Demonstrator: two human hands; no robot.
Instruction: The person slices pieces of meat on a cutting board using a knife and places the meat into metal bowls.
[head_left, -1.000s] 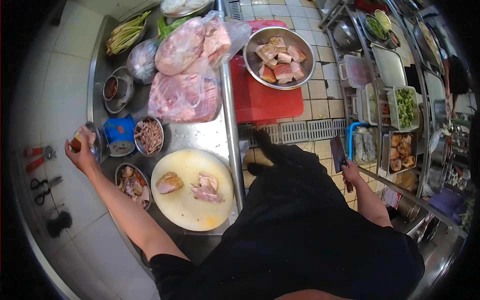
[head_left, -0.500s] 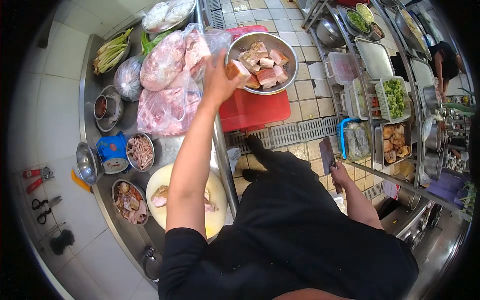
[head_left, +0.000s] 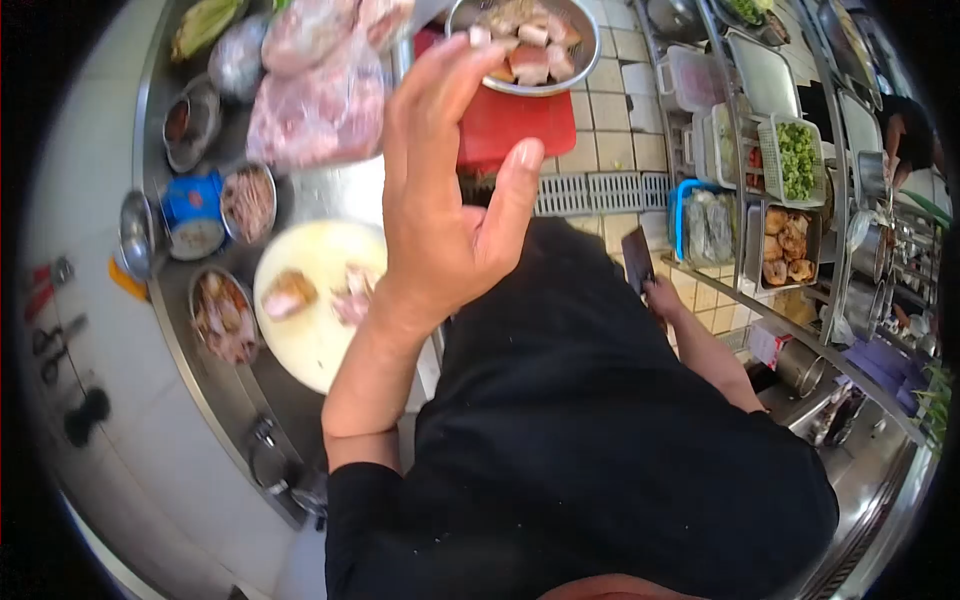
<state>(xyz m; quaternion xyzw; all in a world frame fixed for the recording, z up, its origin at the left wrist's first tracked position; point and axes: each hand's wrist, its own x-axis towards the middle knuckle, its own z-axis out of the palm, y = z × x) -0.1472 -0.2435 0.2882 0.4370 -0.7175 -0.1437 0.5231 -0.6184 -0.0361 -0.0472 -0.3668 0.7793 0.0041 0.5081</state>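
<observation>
Your left hand [head_left: 440, 225] hangs empty, fingers [head_left: 425, 115] parted wide from the thumb, near the bowl [head_left: 583, 62] of meat chunks [head_left: 530, 65] beyond the table's [head_left: 352, 190] right edge, while your right hand [head_left: 661, 297] grips the cleaver [head_left: 636, 258] and more meat [head_left: 289, 295] lies on the board [head_left: 310, 352] near that edge.

Cutting board [head_left: 322, 345] is sitting left of centre, meat pieces [head_left: 289, 294] lying on it. Dial scale [head_left: 193, 200] is sitting upper left of it, bagged meat [head_left: 315, 110] lying above both. Colander [head_left: 594, 42] is holding meat chunks [head_left: 530, 63], top centre. Shelf rack [head_left: 736, 302] is standing right.
</observation>
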